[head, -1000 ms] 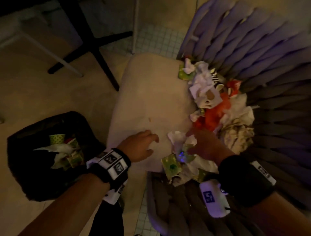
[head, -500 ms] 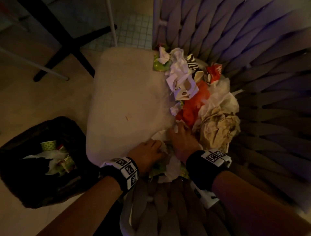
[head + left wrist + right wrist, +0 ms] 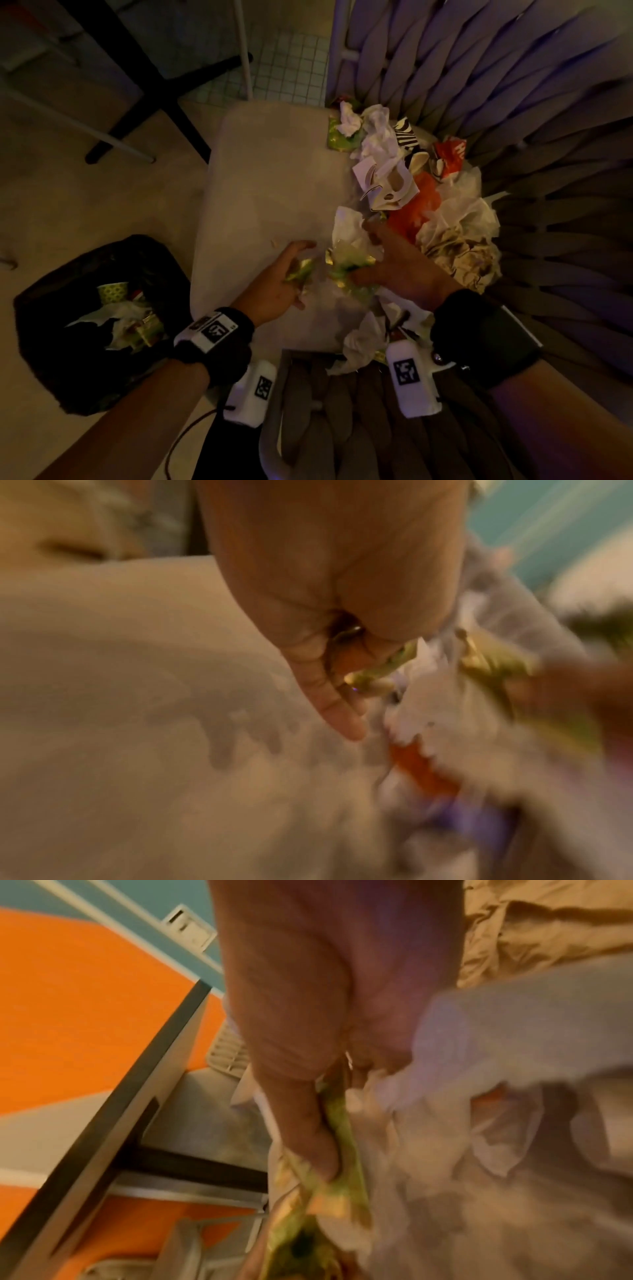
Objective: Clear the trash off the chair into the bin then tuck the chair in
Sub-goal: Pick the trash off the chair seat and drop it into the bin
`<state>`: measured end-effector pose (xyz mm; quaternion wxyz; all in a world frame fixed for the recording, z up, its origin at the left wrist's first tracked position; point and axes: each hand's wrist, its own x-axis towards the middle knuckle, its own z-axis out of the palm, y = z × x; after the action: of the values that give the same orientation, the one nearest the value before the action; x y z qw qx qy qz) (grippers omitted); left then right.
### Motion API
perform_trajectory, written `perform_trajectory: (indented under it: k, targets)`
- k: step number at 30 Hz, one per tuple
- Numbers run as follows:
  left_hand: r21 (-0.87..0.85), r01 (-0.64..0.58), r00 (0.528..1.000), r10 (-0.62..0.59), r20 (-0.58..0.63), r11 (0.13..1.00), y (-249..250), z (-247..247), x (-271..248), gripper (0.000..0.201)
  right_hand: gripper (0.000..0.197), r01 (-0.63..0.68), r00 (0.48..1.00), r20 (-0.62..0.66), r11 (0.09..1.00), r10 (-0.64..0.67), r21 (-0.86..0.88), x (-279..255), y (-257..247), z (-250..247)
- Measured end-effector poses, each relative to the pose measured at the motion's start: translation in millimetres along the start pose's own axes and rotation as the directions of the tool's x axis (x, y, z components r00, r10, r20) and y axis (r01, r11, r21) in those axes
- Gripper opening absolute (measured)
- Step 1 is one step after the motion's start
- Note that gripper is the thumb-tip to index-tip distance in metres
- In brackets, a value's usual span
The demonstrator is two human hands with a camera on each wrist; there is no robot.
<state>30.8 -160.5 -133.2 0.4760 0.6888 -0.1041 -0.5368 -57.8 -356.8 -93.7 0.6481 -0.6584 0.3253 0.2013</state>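
Note:
A beige seat cushion [image 3: 274,185] of the woven chair [image 3: 513,102] carries a trash pile [image 3: 424,209] of white paper, orange plastic and brown paper along its right side. My left hand [image 3: 298,270] hovers over the cushion's front, fingers curled round a green-gold wrapper [image 3: 303,269]. The left wrist view shows that left hand [image 3: 342,669] closed on the wrapper [image 3: 380,669]. My right hand [image 3: 373,263] grips a second green wrapper [image 3: 346,269] together with white tissue. In the right wrist view its thumb [image 3: 308,1137] pinches this wrapper [image 3: 342,1191].
A black-lined bin [image 3: 51,308] holding earlier trash stands on the floor left of the chair. A black table leg base [image 3: 164,96] and a white metal leg [image 3: 245,51] lie beyond the cushion. More tissue [image 3: 359,346] hangs over the cushion's front edge.
Both hands were pressed together into the trash at the cushion's front. They have since come apart and lifted, each now holding a green wrapper.

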Motion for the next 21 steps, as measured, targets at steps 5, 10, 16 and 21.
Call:
perform_trajectory:
  k: [5,10,16,21]
  targets:
    - [-0.412,0.024,0.999,-0.012,0.031,0.911,18.5,-0.8,-5.8,0.055,0.067,-0.039,0.992,0.117,0.998,0.045,-0.055,1.7,-11.5,22.9]
    - [-0.466,-0.037,0.999,0.046,0.008,0.884,14.1,-4.5,-16.1,0.041,0.074,0.045,0.984,0.18,0.969,-0.001,-0.242,14.8,-24.0,65.1]
    - [-0.462,-0.05,0.993,-0.007,-0.121,0.885,-4.9,-33.2,-25.2,0.024,0.094,0.083,0.958,0.285,0.961,-0.004,-0.265,18.9,-31.0,92.1]
    - [-0.531,-0.032,0.982,-0.072,-0.174,0.847,-20.2,-48.5,-29.9,0.026,0.066,-0.038,0.969,0.201,0.895,0.141,-0.445,13.1,-21.1,67.8]
